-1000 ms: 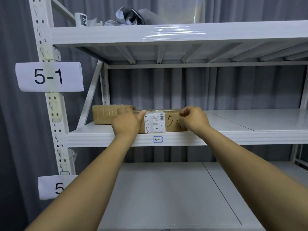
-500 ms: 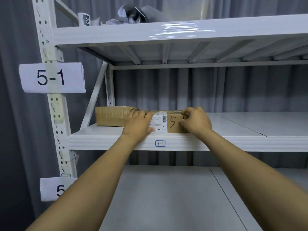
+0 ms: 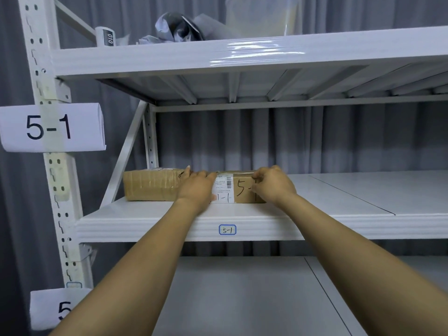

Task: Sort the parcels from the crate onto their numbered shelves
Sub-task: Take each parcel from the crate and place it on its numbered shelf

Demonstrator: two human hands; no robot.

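A flat cardboard parcel [image 3: 238, 190] with a white label and "5-1" handwritten on its front lies on the white shelf [image 3: 150, 224] tagged "5-1". My left hand [image 3: 196, 187] grips its left end, my right hand [image 3: 272, 186] its right end. Touching it on the left is a second taped cardboard parcel [image 3: 151, 185]. The crate is out of view.
A paper sign "5-1" [image 3: 52, 127] hangs on the left upright. Grey plastic mailer bags [image 3: 179, 27] lie on the shelf above. A lower shelf [image 3: 242, 294] spreads below my arms. The 5-1 shelf runs bare to the right. Grey curtain behind.
Both hands have pushed the labelled parcel further back from the shelf's front edge, against the other parcel's side. The camera has come closer.
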